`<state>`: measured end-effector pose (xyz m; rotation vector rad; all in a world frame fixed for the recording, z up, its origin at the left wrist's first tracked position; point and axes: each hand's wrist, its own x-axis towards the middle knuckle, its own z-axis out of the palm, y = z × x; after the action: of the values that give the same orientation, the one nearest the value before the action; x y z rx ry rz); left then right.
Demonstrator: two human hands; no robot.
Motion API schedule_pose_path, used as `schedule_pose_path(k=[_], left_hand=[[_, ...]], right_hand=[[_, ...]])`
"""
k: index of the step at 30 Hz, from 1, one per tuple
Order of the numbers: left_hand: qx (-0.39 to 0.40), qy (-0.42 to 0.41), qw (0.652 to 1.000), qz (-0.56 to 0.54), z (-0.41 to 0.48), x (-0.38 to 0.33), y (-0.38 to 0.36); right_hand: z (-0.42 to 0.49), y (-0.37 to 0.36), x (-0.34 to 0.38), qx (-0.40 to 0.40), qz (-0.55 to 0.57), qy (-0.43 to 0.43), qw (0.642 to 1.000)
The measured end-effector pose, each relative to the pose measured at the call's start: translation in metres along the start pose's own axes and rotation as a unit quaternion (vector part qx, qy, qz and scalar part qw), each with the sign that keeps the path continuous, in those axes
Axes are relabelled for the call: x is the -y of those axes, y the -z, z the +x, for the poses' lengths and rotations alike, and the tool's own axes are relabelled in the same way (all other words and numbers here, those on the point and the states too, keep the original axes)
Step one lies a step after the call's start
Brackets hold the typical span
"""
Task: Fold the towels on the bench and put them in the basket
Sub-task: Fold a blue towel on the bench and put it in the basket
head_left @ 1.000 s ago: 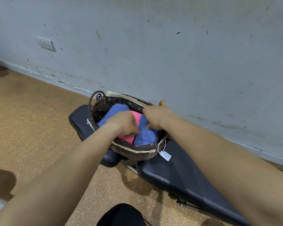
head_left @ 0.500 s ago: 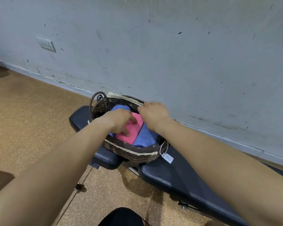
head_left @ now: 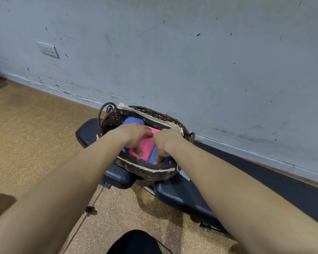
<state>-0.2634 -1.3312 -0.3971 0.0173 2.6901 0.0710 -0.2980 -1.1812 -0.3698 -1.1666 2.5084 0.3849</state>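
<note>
In the basket (head_left: 147, 169), a folded pink towel (head_left: 145, 146) lay in the middle, directly beneath the person's left hand (head_left: 134, 135). A blue towel (head_left: 133, 121) showed at the far side of the basket, beyond that hand's knuckles. Another blue fold (head_left: 152, 156) sat right of the pink one, against the right hand (head_left: 165, 143).

The basket was dark wicker with a lace-trimmed lining and a looped handle (head_left: 103, 111) at its left end. It stood on a black padded bench (head_left: 174, 192), and a white tag (head_left: 184, 175) hung off its near right corner. Under the bench was speckled brown flooring (head_left: 35, 134). Just behind the basket rose a scuffed grey wall (head_left: 173, 61), with a white socket (head_left: 48, 50) up and well to the left.

Both bare forearms reached forward and met over the basket's opening. The left hand lay spread on the pink towel, pressing it, with its thumb on the near part of the cloth. The right hand was bent at the knuckles, its fingers dipping down inside the near right end of the basket beside the blue fold. I could not tell whether they gripped any cloth.
</note>
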Motion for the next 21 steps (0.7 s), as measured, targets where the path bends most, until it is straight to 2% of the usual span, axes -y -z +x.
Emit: schedule_pose_path(k=[4, 8, 11, 21], left_hand=[[-0.035, 0.042, 0.995, -0.085, -0.007, -0.001, -0.001], [-0.112, 0.065, 0.984, -0.121, -0.032, -0.013, 0.020], [-0.127, 0.074, 0.980, -0.131, -0.056, -0.031, 0.038], [-0.141, 0.031, 0.980, -0.134, -0.095, -0.150, 0.079]], right_hand=[[-0.012, 0.003, -0.001, -0.009, 0.037, -0.009, 0.999], [-0.038, 0.024, -0.019, -0.111, 0.111, -0.032, 0.987], [-0.069, 0.039, -0.042, -0.166, 0.145, -0.067, 0.973], [-0.218, 0.017, -0.137, -0.158, 0.210, -0.207, 0.942]])
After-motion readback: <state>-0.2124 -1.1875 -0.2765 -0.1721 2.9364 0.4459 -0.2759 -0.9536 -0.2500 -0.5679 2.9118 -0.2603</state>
